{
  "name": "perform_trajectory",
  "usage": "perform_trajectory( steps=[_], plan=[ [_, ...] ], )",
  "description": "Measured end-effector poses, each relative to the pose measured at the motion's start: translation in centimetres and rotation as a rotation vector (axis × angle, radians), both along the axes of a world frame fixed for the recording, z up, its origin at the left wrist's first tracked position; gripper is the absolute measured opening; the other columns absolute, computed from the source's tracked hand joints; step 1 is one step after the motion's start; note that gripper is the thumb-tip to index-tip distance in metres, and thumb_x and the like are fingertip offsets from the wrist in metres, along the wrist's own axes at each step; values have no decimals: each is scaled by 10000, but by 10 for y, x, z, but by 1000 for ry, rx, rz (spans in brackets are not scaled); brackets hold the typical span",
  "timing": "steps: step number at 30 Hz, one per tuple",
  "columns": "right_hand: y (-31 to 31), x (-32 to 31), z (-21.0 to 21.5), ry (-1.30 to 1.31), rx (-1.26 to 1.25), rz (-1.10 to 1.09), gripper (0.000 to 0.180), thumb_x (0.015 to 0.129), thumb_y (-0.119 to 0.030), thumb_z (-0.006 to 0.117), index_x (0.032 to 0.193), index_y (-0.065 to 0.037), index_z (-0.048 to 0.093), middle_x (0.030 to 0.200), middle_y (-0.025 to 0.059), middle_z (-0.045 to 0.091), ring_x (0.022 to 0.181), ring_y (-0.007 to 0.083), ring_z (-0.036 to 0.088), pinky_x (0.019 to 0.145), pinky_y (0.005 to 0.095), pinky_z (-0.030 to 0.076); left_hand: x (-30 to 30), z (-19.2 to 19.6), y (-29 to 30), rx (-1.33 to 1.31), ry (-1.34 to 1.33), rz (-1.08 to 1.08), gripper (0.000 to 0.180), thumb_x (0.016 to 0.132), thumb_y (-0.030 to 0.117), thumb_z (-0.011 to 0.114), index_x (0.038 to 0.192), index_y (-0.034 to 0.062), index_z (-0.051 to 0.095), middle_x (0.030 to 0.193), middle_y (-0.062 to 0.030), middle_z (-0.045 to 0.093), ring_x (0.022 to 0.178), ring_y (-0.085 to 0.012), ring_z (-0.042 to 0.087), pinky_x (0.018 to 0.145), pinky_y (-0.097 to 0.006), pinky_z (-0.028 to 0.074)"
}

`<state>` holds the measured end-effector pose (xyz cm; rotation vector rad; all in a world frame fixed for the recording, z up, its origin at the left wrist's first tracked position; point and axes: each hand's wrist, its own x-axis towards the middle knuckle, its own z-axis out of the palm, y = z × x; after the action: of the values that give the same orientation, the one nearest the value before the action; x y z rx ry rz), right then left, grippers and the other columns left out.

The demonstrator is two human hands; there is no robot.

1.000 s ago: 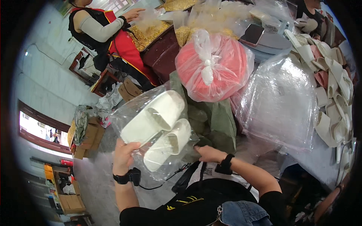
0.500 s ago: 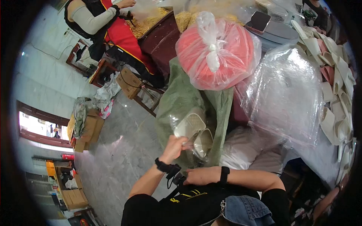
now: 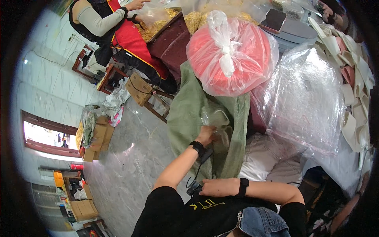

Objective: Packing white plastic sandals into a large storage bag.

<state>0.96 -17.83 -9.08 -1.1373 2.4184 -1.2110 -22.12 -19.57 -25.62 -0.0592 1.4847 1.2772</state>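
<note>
My left hand (image 3: 207, 136) reaches into the mouth of a green woven sack (image 3: 182, 104), its fingers closed on a clear plastic bag (image 3: 218, 117) with pale slippers inside. The bag lies within the sack and looks blurred, so its outline is hard to follow. Close to my chest, at the sack's near edge, my right hand (image 3: 219, 187) is curled shut; what its fingers grip is hidden. A small black device (image 3: 193, 189) sits beside those fingertips.
Beyond the sack stands a knotted clear bag of red contents (image 3: 233, 51). To its right lie flat clear plastic bags (image 3: 306, 98), a phone (image 3: 273, 20) and many pale slippers (image 3: 349, 126). A person (image 3: 104, 19) works at far left near a wooden stool (image 3: 142, 93).
My left hand has moved forward and to the right, carrying the bag of slippers deeper into the sack. My right hand stays near my chest. The view has shifted slightly.
</note>
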Motion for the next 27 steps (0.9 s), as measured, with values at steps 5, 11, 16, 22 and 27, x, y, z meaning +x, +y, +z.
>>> perform_trajectory(
  steps=[5,11,16,22,27],
  plan=[
    [7,3,-12,-52,-34,-99,112,894,-73,558,873,-1,641,910,161,673,950,353,627,898,430,483,-59,8,-53,-270,1074,-55,228,901,150,638,890,-62,720,845,-200,725,814,-323,713,722,-441,501],
    [12,-18,-4,123,-73,-192,146,887,-96,579,906,14,673,906,129,651,978,328,586,893,389,501,-107,86,-118,-757,1372,-201,298,934,138,612,1105,-101,663,944,-294,705,929,-372,710,865,-480,510],
    [23,-33,4,175,-80,-295,134,877,-98,595,908,11,667,956,111,649,1002,298,560,890,359,506,-130,94,-125,-681,1474,-320,377,998,125,535,1327,-56,571,1277,-271,627,1117,-361,653,990,-452,474],
    [32,-28,13,66,-94,-226,117,863,-69,606,932,9,660,969,94,648,1018,295,554,895,344,510,-146,100,-156,-902,1508,-638,261,1013,117,488,1205,-39,572,1123,-220,698,1080,-371,653,924,-459,509],
    [38,-17,8,-41,-108,-236,137,845,-70,615,944,10,665,966,110,657,1000,273,571,864,335,532,-130,115,-119,-239,698,13,293,897,-30,610,1178,-49,531,968,-221,723,880,-321,727,786,-389,591]
  ],
)
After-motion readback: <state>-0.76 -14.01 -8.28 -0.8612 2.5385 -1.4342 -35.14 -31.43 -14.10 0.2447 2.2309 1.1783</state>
